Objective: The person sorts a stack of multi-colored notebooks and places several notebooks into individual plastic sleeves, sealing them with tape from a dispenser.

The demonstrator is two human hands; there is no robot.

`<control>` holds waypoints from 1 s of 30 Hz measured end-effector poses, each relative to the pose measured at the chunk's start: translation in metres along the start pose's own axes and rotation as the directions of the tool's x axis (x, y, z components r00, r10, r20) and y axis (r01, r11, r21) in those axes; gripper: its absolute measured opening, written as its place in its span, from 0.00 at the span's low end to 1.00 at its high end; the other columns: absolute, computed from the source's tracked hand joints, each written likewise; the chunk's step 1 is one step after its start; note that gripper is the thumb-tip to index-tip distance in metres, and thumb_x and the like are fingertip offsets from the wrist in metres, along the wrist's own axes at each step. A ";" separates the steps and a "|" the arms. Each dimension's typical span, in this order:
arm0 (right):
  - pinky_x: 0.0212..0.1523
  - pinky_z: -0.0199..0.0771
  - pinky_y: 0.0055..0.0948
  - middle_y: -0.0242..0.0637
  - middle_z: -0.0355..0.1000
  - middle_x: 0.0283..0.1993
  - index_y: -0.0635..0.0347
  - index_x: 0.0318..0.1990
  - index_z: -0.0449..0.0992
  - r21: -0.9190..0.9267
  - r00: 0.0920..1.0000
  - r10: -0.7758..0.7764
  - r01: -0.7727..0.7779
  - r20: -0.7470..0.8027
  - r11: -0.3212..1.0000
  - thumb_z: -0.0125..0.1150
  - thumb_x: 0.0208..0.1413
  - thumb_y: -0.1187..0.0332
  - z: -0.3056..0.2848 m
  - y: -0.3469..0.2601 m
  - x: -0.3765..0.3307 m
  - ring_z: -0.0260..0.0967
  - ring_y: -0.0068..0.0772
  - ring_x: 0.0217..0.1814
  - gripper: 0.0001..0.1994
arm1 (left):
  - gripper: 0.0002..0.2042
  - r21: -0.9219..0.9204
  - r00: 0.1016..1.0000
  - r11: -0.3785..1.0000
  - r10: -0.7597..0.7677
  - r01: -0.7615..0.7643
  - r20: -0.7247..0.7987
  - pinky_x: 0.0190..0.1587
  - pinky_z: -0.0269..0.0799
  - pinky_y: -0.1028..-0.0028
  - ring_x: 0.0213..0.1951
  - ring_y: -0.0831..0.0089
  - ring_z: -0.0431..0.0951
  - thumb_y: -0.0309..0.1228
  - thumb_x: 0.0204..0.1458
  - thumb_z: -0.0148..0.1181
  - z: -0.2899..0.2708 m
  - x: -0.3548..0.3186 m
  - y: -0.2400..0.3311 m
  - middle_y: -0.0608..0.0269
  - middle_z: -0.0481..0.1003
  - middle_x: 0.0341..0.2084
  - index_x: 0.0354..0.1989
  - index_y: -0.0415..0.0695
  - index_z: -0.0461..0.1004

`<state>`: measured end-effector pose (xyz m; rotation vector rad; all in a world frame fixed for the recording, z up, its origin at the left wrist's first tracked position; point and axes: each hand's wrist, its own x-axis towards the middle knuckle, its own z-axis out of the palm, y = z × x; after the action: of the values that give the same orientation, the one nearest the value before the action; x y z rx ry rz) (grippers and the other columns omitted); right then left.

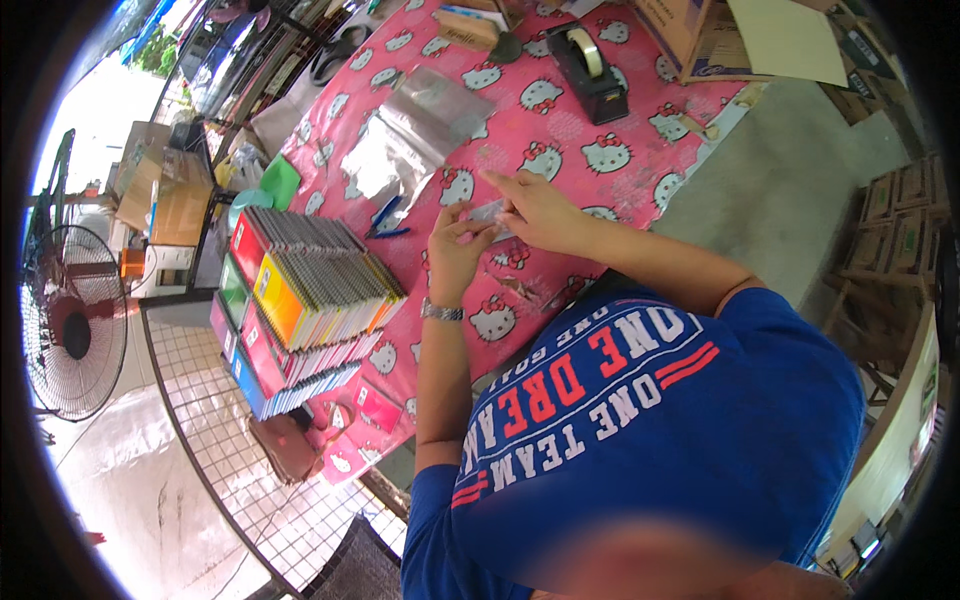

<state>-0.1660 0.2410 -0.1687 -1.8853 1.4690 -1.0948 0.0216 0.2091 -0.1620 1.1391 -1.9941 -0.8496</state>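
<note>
both hands are working over the pink cartoon-cat tablecloth (pixel 600 160), pinching one small flat silvery packet (pixel 490 212) between them. left hand (pixel 455 245), w/ a wristwatch (pixel 441 312) on it, is curling its fingers (pixel 452 222) and thumb onto the packet's near-left end. right hand (pixel 540 208) is closing thumb and fingers on the other end, index finger stretching out along the top edge. so neither hand is open; both are nipping the same item, held just above the cloth, abt mid-table. can't tell if it's touching the cloth.

step in hand, as i'm judging it: handling or pressing shut the little packet, prob. smoothing its edge. the next move is likely calling for a steady two-hand pinch, sliding fingertips along the edge w/o creasing it or letting it slip, as it looks thin and slick.

around it: a bigger crumpled foil bag (pixel 410 140) is lying up-left of the hands, a blue pen (pixel 385 215) just below that. a black tape dispenser (pixel 588 72) is sitting further up the table, well apart. to the left, a stack of thin colourful boxes (pixel 300 310) is standing in rows at the table edge, near the left forearm but not touching. cardboard boxes (pixel 690 40) are sitting at the top right. a standing fan (pixel 75 335) is off on the floor, far left.
</note>
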 end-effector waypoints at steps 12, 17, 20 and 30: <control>0.37 0.71 0.28 0.38 0.74 0.34 0.61 0.39 0.77 0.151 0.677 0.721 -0.705 -0.148 0.693 0.64 0.50 0.59 -0.143 0.193 0.066 0.71 0.32 0.34 0.15 | 0.15 -0.063 0.969 0.977 -0.192 0.204 0.157 0.45 0.68 0.72 0.41 0.70 0.74 0.25 0.36 0.69 -0.002 0.012 -0.011 0.59 0.73 0.38 0.36 0.38 0.77; 0.36 0.69 0.21 0.28 0.71 0.33 0.58 0.34 0.76 0.737 0.705 0.648 -0.269 -0.288 0.620 0.60 0.56 0.65 -0.114 0.187 0.042 0.67 0.19 0.36 0.07 | 0.20 -0.322 0.947 0.898 -0.240 0.300 0.212 0.44 0.68 0.75 0.40 0.75 0.72 0.24 0.39 0.68 0.001 0.012 -0.016 0.64 0.71 0.38 0.44 0.39 0.74; 0.36 0.69 0.19 0.28 0.71 0.35 0.58 0.34 0.73 0.833 0.749 0.533 0.048 -0.395 0.550 0.55 0.59 0.69 -0.089 0.169 0.006 0.67 0.21 0.34 0.05 | 0.19 -0.362 0.929 0.866 -0.258 0.344 0.265 0.45 0.68 0.76 0.40 0.77 0.72 0.21 0.43 0.65 0.001 0.005 -0.021 0.66 0.72 0.38 0.47 0.38 0.72; 0.19 0.53 0.18 0.25 0.61 0.24 0.59 0.31 0.69 0.630 0.776 0.207 -0.611 0.596 0.479 0.57 0.56 0.67 -0.046 0.100 0.066 0.52 0.15 0.19 0.07 | 0.16 -0.544 0.881 0.696 -0.322 0.468 0.346 0.48 0.69 0.77 0.42 0.77 0.74 0.18 0.49 0.58 0.003 0.004 -0.013 0.63 0.75 0.40 0.48 0.34 0.70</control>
<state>-0.2523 0.1528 -0.2034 -0.9210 0.8376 -0.7810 0.0234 0.2012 -0.1728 1.1142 -1.4309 -1.7809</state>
